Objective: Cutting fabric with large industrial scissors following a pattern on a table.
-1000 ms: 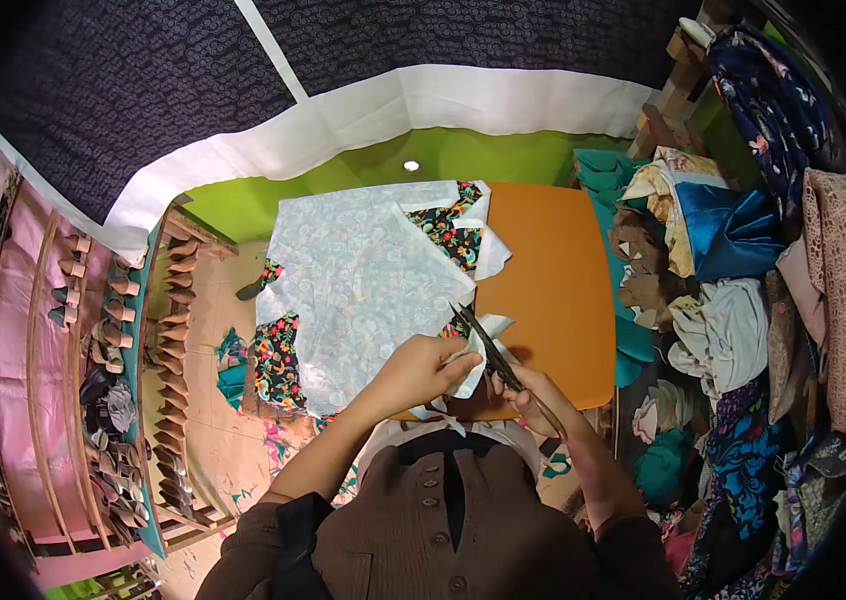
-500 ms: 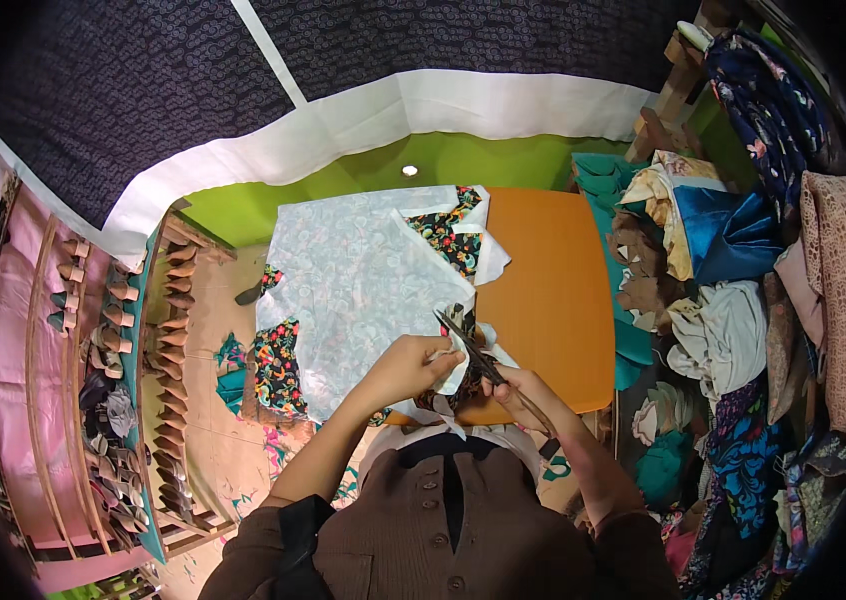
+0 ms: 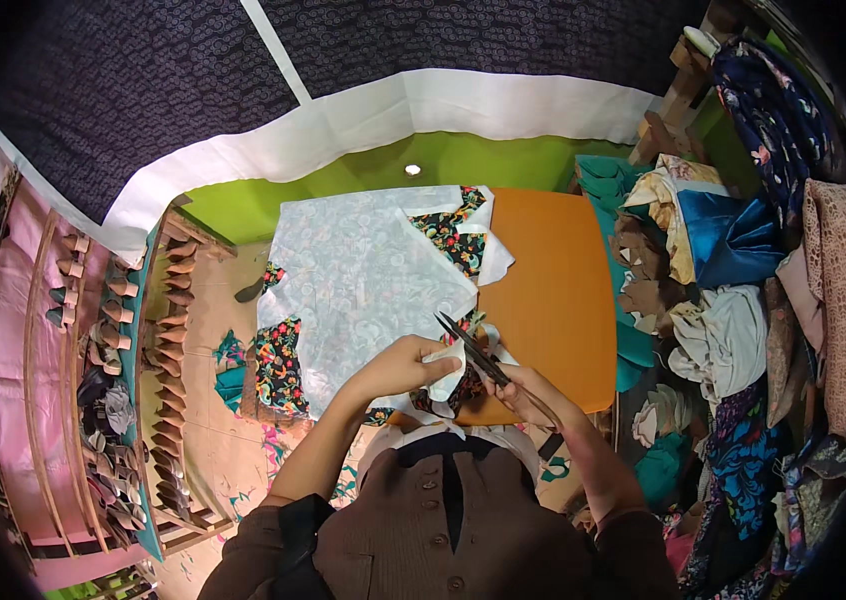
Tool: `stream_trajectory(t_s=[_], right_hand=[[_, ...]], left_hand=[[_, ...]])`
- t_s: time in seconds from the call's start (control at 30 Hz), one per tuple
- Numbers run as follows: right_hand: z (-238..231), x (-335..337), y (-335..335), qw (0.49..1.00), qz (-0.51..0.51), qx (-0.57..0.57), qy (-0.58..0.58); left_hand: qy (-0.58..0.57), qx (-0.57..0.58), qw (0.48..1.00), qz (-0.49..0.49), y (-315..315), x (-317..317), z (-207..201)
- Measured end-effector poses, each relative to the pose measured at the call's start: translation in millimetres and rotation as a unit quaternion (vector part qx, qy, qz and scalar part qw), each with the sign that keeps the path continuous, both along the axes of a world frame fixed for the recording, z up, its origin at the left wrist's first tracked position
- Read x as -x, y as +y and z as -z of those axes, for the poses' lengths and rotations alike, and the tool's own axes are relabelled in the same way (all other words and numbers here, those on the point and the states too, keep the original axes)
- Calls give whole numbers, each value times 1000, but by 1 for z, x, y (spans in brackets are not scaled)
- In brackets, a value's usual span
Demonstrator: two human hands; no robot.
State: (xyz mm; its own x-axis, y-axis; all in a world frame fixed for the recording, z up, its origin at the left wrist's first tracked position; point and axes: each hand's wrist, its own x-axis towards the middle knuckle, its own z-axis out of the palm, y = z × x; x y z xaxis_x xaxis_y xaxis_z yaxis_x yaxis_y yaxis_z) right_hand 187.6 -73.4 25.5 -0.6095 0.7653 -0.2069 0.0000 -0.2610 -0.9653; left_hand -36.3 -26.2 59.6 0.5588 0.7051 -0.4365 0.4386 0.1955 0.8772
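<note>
My left hand [image 3: 409,364] pinches a small piece of fabric [image 3: 447,375], its pale backing facing up. In my right hand [image 3: 523,392] is a pair of dark metal scissors [image 3: 475,349], with the blades pointing forward and left, close beside that piece. Beyond my hands spreads a large sheet of floral fabric [image 3: 363,260], mostly pale side up. Some folded corners show its black face with colourful flowers. More floral scraps lie near my right hand, partly hidden by the scissors.
An orange table [image 3: 553,270] bears the fabric. Wooden racks with rows of shoe lasts [image 3: 171,365] stand on the left. Piled cloths [image 3: 718,335] fill the right side. Scraps [image 3: 233,365] lie on the floor, and a dark patterned curtain [image 3: 483,35] hangs ahead.
The small piece in my left hand has turned, showing more of its pale side. My left hand has shifted slightly left; the scissors stay at nearly the same spot.
</note>
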Motion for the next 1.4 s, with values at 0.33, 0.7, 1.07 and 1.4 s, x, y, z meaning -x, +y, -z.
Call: stream_trajectory(t_s=[0.33,0.7,1.07,1.4], right_hand=[[5,4,1,982,51,182,33],[-7,3,2,999,-43,5,-17],[25,3,22,969,160,-47,-182],[104,5,28,954,230,86,-172]], left_hand=[[13,4,1000,8,8,1,7],[57,18,997,55,6,7,0],[416,-244,869,-112,43,43,81],[318,-503,793,128,27,-32,156]])
